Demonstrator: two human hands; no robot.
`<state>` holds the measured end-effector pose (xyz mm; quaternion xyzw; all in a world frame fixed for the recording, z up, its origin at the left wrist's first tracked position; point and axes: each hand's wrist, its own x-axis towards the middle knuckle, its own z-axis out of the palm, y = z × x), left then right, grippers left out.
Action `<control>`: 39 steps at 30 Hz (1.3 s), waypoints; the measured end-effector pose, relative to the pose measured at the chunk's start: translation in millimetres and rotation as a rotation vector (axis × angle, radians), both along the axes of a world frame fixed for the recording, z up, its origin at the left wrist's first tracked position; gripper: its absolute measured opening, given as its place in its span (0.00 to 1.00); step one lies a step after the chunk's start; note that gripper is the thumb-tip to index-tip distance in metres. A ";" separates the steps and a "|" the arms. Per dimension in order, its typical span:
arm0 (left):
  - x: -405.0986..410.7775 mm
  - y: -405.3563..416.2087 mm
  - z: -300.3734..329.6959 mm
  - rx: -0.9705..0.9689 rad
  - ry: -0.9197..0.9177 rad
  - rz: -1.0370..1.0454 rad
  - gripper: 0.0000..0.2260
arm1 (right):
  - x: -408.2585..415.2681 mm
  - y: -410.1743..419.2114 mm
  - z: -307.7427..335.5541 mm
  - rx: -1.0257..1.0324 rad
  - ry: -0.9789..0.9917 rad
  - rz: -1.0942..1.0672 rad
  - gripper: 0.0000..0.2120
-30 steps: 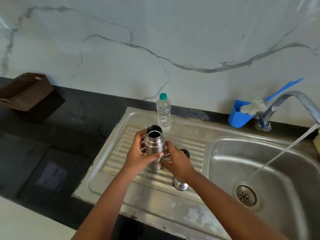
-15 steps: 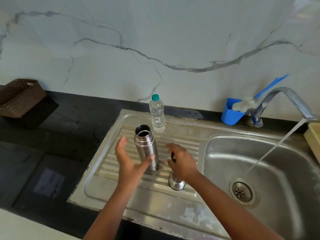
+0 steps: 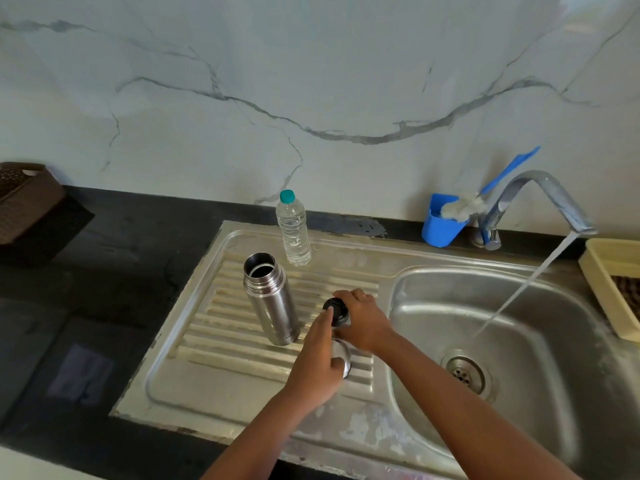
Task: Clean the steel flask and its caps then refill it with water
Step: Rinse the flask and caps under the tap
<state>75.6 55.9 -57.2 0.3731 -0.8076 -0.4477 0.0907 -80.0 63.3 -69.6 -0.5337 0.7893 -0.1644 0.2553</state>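
Steel drainboard (image 3: 242,382), wet; tap running at 3 o'clock. Flask (image 3: 270,299) stands open at 10 o'clock of our hands: rigid, slick, so we'd grip mid-body. Right hand (image 3: 363,320) pinches the black inner cap (image 3: 336,311); left hand (image 3: 317,362) wraps the steel outer cap (image 3: 343,356).

Open steel flask (image 3: 269,299) upright on ribbed steel drainboard (image 3: 221,327), blocks its centre. Clear plastic bottle with teal cap (image 3: 293,230) just beside flask at 1 o'clock; narrow gap between. Both hands crowd flask's 4 o'clock: left hand (image 3: 317,362), right hand (image 3: 363,320), black cap (image 3: 336,310) and steel cup (image 3: 341,358) between them. Drainboard at flask's 7–9 o'clock bare. Steel sink basin (image 3: 519,341) open; water stream (image 3: 519,289) from chrome tap (image 3: 540,199) crosses it. Blue holder with brush (image 3: 443,221) at tap's 9 o'clock.
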 end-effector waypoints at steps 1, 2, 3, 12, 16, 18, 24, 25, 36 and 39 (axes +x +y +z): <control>-4.9 -1.3 -0.7 0.029 -0.010 0.024 0.38 | -0.7 -0.7 -0.5 0.003 0.000 0.012 0.33; -9.1 -1.7 1.0 0.053 -0.006 0.052 0.38 | -0.9 -1.0 -0.4 0.001 0.005 0.022 0.31; -13.0 -1.7 3.8 0.078 0.008 0.081 0.37 | -1.9 -0.8 -0.2 -0.011 0.014 0.030 0.28; -62.6 21.2 26.6 0.114 0.152 0.106 0.35 | -46.9 51.0 14.2 -0.213 -0.142 -0.190 0.24; -115.2 34.8 27.6 0.192 0.168 0.028 0.31 | -96.9 98.0 21.7 -0.286 -0.215 -0.389 0.21; -148.6 42.0 28.0 0.225 0.185 -0.050 0.30 | -125.3 120.2 24.2 -0.288 -0.216 -0.465 0.22; -244.2 57.6 36.9 0.260 0.183 -0.271 0.27 | -204.6 163.4 32.9 -0.254 -0.288 -0.701 0.19; -255.1 58.6 37.7 0.265 0.183 -0.273 0.27 | -213.9 165.1 34.3 -0.245 -0.296 -0.719 0.19; -315.0 64.3 37.8 0.524 0.319 -0.011 0.16 | -265.6 169.2 48.6 -0.387 -0.907 -0.894 0.13; -322.4 70.6 38.1 0.487 0.337 -0.043 0.15 | -269.0 171.7 52.9 -0.374 -1.138 -0.957 0.16</control>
